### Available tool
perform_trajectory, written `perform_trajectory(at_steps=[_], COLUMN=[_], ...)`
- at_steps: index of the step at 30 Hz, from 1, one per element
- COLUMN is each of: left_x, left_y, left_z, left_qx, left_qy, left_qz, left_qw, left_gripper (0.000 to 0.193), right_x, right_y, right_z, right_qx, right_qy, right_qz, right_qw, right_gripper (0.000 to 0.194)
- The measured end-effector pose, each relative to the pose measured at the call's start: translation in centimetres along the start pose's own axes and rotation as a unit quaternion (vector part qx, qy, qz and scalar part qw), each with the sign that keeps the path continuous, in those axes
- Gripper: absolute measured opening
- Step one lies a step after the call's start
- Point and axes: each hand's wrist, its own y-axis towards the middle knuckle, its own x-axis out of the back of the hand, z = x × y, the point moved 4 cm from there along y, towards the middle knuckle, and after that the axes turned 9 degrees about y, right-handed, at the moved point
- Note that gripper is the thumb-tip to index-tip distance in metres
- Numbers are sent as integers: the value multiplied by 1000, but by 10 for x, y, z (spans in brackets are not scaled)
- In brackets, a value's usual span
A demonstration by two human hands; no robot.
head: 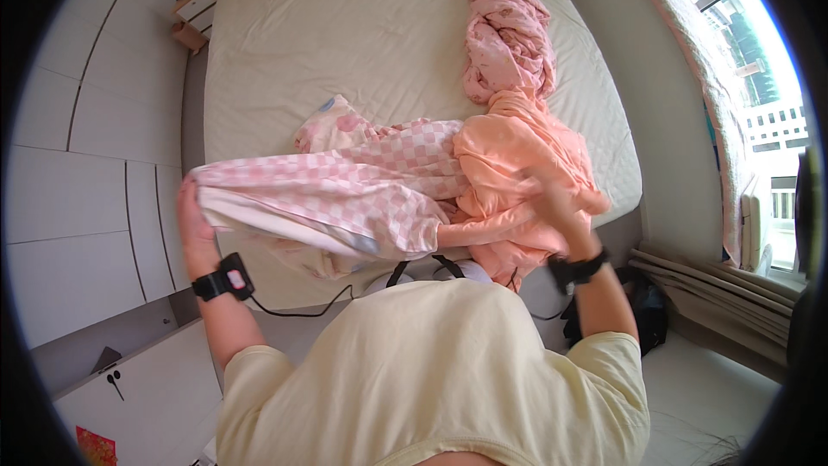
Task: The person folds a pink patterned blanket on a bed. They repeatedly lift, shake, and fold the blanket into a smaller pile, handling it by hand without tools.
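Note:
My left hand (195, 217) grips the left corner of a pink-and-white checkered cloth (381, 188), which stretches across the near part of the bed. Its pale underside shows along the lower fold. My right hand (550, 191) is blurred over a crumpled peach-orange cloth (511, 142); whether its fingers hold any fabric cannot be made out. A narrow peach-orange length of cloth lies over the checkered cloth's right end. Beyond the peach cloth, and touching it, lies a bunched pink patterned cloth (508, 39). A printed pale fabric part (333, 120) shows behind the checkered cloth.
The bed's cream sheet (336, 32) spreads beneath the cloths. White cabinets (129, 97) line the left side, with a small drawer unit (197, 6) at the far left corner. A curtained window (770, 71) is at right. Black cables run from both wristbands near my torso.

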Motion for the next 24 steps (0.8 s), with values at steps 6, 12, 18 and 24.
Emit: perform_trajectory(at_steps=[6, 12, 18, 24], left_x=[-129, -163, -128, -90], left_y=[-86, -133, -144, -66], left_z=[-8, -10, 68, 234], left_qx=[10, 93, 188, 4], left_qy=[33, 148, 303, 634], left_qz=[205, 447, 634, 242], left_qw=[978, 877, 686, 734], left_gripper=[22, 23, 33, 81], right_x=[-208, -245, -249, -273], right_y=[-9, -19, -60, -113], right_z=[-46, -165, -257, -294], right_qx=[-15, -77, -355, -528], right_qy=[-341, -339, -153, 382], right_qz=[317, 477, 104, -16], right_qw=[885, 807, 917, 758], right_gripper=[41, 38, 28, 19])
